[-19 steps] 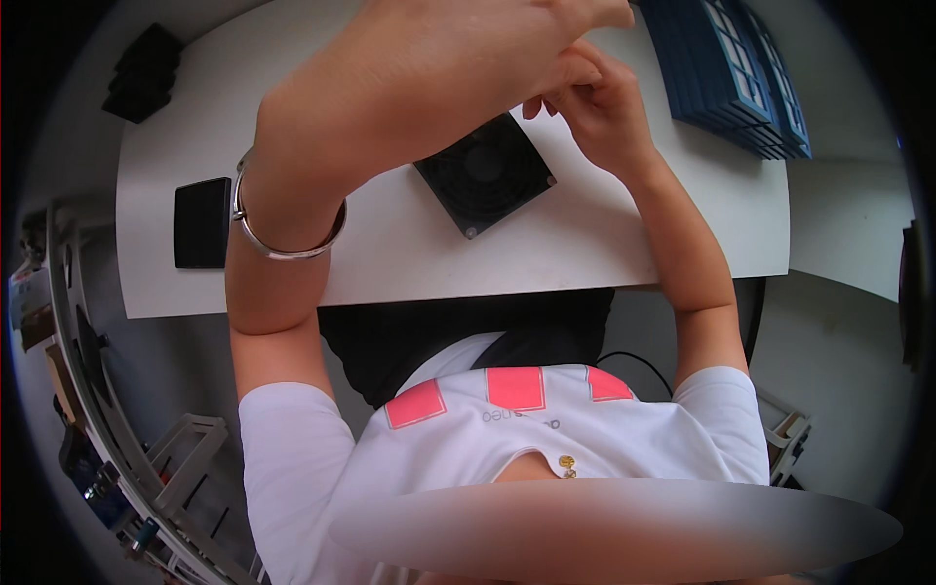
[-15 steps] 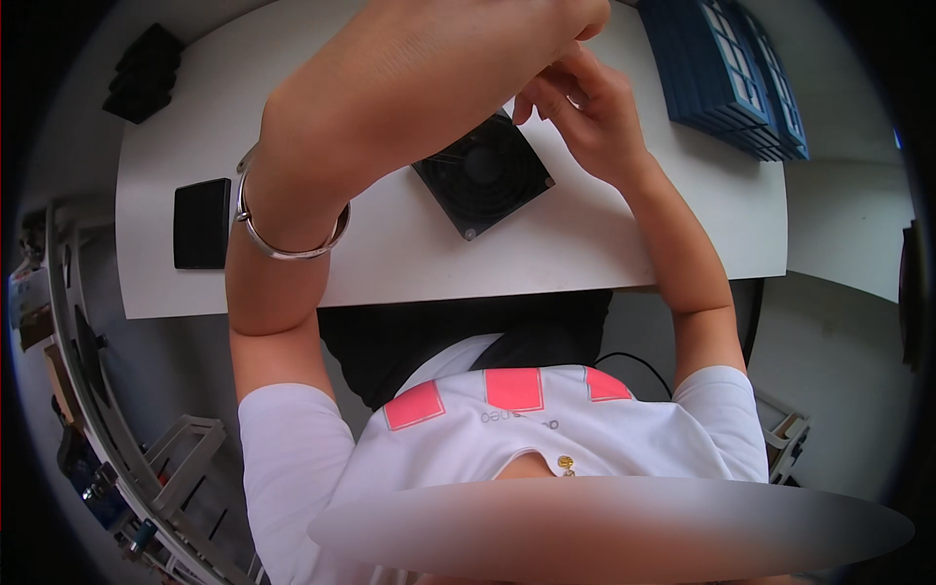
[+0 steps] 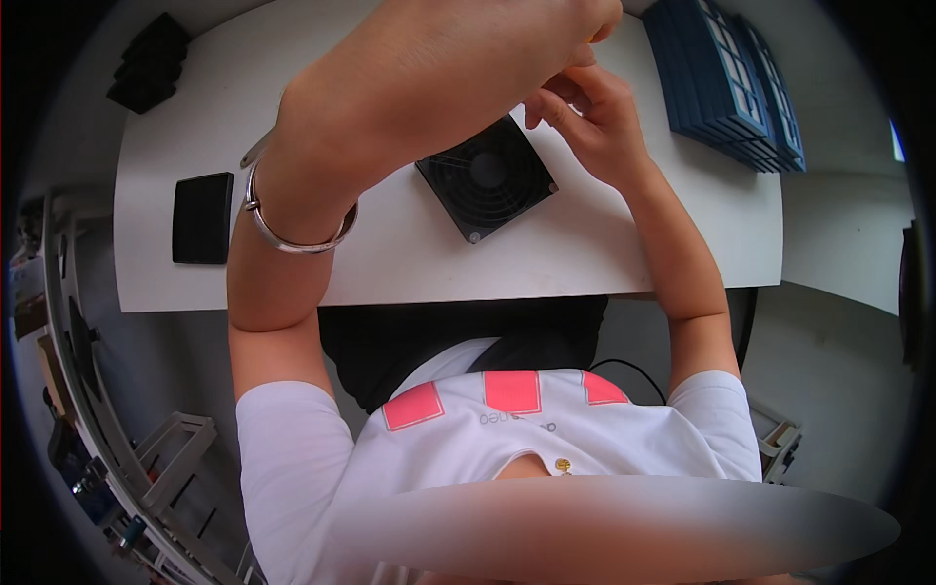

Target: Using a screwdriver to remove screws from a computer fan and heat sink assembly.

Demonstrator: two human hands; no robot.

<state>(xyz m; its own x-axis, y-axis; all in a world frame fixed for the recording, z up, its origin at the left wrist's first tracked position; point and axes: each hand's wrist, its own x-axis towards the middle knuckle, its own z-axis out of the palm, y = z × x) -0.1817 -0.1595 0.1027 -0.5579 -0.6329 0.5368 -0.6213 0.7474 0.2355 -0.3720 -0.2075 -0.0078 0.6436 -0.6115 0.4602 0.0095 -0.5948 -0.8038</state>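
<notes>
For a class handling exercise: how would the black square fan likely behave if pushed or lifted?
The black square fan is probably stiff, given its straight, rigid-looking edges. Lying flat on the white table, it would likely slide rather than roll or tip. Its thin grille rings might be fragile.

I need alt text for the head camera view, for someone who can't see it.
A person's left hand and right hand are close together above a white table, near a black square fan; what they hold, if anything, is unclear. A black rectangular panel lies at left, with stacked blue panels at upper right.
</notes>
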